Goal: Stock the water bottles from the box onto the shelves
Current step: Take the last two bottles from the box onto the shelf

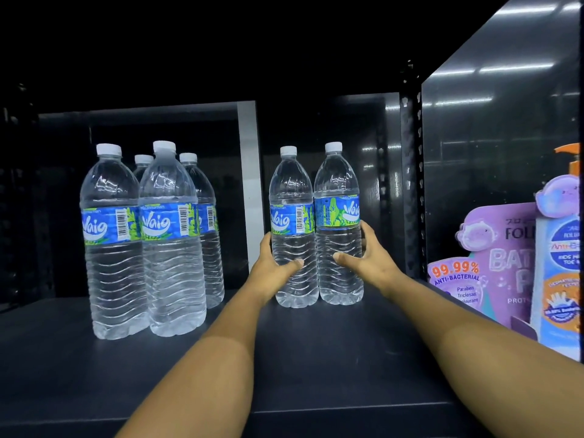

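Two clear water bottles with blue-green labels and white caps stand upright side by side on the dark shelf (316, 358). My left hand (272, 263) grips the left bottle (292, 222) low on its body. My right hand (368, 259) grips the right bottle (338, 213) at the same height. Both bottles touch each other and rest on the shelf. A group of several identical bottles (148, 235) stands to the left, nearer the shelf front. The box is out of view.
A black perforated upright post (410, 184) and a glossy dark side panel (493, 137) bound the shelf on the right. Purple and blue soap products (518, 263) stand beyond it. A pale vertical strip (249, 184) runs behind the bottles.
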`<state>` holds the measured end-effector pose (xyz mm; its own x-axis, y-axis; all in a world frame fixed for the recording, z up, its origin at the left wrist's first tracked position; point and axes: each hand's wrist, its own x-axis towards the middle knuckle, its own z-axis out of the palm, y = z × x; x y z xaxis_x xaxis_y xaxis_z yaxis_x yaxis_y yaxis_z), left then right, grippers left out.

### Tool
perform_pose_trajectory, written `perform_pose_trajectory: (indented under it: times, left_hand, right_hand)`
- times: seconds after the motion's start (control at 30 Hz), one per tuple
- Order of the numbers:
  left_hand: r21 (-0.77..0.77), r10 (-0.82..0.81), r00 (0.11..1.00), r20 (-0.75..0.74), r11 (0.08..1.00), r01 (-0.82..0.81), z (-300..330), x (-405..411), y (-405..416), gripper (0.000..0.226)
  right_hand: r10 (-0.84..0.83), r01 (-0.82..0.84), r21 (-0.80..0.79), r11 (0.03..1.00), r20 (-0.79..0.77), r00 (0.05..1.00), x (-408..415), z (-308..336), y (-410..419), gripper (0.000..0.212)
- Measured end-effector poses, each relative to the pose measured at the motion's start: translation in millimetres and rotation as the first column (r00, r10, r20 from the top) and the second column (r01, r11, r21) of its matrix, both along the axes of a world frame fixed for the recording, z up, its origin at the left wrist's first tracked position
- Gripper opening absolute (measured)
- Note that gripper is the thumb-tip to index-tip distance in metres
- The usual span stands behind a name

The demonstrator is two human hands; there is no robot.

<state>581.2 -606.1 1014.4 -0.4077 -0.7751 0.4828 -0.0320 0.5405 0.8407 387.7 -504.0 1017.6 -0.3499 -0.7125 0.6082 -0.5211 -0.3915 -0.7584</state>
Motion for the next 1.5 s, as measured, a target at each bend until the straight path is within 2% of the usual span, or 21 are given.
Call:
perform_pose_trajectory:
  times: [0.17, 0.37, 0.53, 0.83, 1.1, 1.3, 1.5]
  left_hand:
    - [-0.017, 0.009, 1.0, -0.017, 1.0, -0.009, 2, 2, 3, 0.075]
    - [-0.058, 0.076, 0.997, -0.011, 0.995, -0.076, 6, 4, 11, 0.077]
    - [-0.037, 0.038, 0.997, -0.069, 0.998, -0.041, 8, 1, 12, 0.083]
    - [-0.133, 0.088, 0.993, -0.078, 0.986, -0.098, 8, 0, 12, 0.083]
    - [-0.142, 0.035, 0.997, -0.073, 0.989, -0.045, 6, -1, 7, 0.094]
    - [-0.191, 0.087, 0.994, -0.063, 0.977, -0.097, 7, -3, 12, 0.094]
    - [-0.139, 0.067, 0.995, -0.071, 0.987, -0.077, 9, -2, 11, 0.089]
  right_hand:
    - [0.007, -0.007, 0.0, 1.0, -0.016, 1.0, -1, -1, -3, 0.082]
    - [-0.024, 0.024, -0.015, 1.0, -0.031, 0.999, -2, -2, -1, 0.091]
    - [-0.005, 0.005, -0.046, 0.999, -0.014, 1.0, 2, 2, -2, 0.101]
    - [-0.071, 0.065, -0.09, 0.994, -0.062, 0.996, 4, 2, 2, 0.099]
    - [-0.044, 0.037, -0.091, 0.995, -0.071, 0.997, 6, 3, 0, 0.101]
    - [-0.131, 0.12, -0.097, 0.988, -0.114, 0.985, 5, 1, -5, 0.102]
    - [-0.114, 0.108, -0.079, 0.991, -0.082, 0.99, 2, 1, -10, 0.1]
